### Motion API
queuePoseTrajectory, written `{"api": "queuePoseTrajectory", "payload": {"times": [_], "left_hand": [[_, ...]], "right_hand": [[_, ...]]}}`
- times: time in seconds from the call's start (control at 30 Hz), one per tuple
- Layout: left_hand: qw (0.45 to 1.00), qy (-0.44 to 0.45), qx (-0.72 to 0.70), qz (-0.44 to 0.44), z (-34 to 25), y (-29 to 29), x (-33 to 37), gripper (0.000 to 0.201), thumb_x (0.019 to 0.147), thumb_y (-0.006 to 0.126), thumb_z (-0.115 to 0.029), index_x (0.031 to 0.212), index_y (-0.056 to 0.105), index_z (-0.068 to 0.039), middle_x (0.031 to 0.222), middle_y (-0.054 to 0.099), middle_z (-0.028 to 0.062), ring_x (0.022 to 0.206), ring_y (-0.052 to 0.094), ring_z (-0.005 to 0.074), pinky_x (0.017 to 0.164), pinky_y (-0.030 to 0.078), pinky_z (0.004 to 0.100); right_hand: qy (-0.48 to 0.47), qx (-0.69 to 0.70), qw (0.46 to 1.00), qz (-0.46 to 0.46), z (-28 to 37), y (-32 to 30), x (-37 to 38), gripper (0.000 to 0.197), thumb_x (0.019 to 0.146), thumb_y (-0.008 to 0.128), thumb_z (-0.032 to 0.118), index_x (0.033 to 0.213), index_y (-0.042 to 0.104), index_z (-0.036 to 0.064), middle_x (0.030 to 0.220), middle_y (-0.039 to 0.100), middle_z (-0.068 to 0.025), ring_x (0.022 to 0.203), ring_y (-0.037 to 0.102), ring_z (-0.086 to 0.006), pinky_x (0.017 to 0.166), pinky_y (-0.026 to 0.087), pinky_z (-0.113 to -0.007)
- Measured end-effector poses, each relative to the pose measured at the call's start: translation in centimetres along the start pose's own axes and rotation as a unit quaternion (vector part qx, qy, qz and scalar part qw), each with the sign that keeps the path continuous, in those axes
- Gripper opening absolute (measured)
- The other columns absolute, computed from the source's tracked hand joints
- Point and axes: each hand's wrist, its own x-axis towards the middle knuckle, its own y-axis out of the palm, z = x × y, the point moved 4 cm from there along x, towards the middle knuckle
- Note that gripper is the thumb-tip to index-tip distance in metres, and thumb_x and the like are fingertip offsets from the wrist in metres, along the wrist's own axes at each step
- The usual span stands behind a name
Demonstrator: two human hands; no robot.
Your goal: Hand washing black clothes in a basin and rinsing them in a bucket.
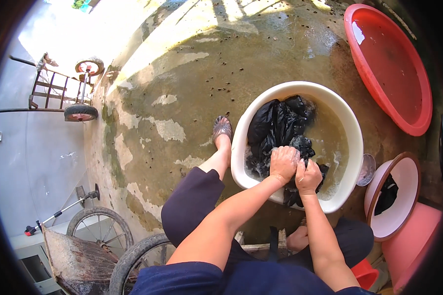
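A wet black garment [280,123] lies bunched up in a white tub [355,142] of cloudy brownish water. My left hand [284,163] is closed on the cloth near the tub's close side. Right beside it, my right hand [308,177] grips the same garment, and the two fists almost touch. Some of the black fabric hangs below my hands against the near rim. Suds cling to the water's edge by the cloth. What the fingers pinch exactly is hidden under the knuckles.
A large red basin [418,113] with water stands at the far right. Closer are a small metal bowl [366,169] and a brown-rimmed white basin [401,214] holding a black cloth [386,195]. A wheeled cart [79,246] and a hand trolley [51,88] are on the left. The concrete floor is wet.
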Motion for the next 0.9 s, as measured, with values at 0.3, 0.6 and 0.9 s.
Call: {"api": "queuePoseTrajectory", "payload": {"times": [0.3, 0.6, 0.9], "left_hand": [[0.996, -0.082, 0.026, 0.039, 3.6, 4.2, 6.9, 0.022, 0.083, 0.046, -0.026, 0.075, 0.053, -0.008, 0.072, 0.06, 0.0104, 0.067, 0.06, 0.0295, 0.055, 0.048, 0.0425], [0.967, 0.124, -0.18, 0.129, -1.0, -5.8, 0.8, 0.016, 0.072, 0.053, -0.017, 0.076, 0.052, -0.001, 0.114, 0.049, 0.0157, 0.106, 0.045, 0.0317, 0.092, 0.035, 0.0407], [0.991, -0.022, -0.127, -0.029, 0.0, -3.8, -3.5, 0.014, 0.079, 0.051, -0.02, 0.077, 0.056, -0.007, 0.078, 0.052, 0.0095, 0.079, 0.048, 0.0299, 0.07, 0.04, 0.0384]], "right_hand": [[0.14, -0.068, 0.98, 0.127, -5.3, 7.6, 9.7, 0.05, 0.069, 0.056, 0.033, 0.108, 0.045, 0.0046, 0.106, 0.051, -0.0222, 0.096, 0.05, -0.0405, 0.082, 0.042, -0.045], [0.278, 0.202, 0.834, 0.432, -6.4, 2.6, 4.8, 0.059, 0.068, 0.062, 0.045, 0.107, 0.057, 0.0016, 0.126, 0.042, -0.0217, 0.107, 0.048, -0.0351, 0.09, 0.037, -0.038], [-0.05, -0.04, 0.998, -0.027, 3.7, -3.8, -3.4, 0.019, 0.063, 0.062, 0.023, 0.063, 0.052, 0.0065, 0.07, 0.052, -0.0067, 0.074, 0.049, -0.0274, 0.062, 0.039, -0.039]]}}
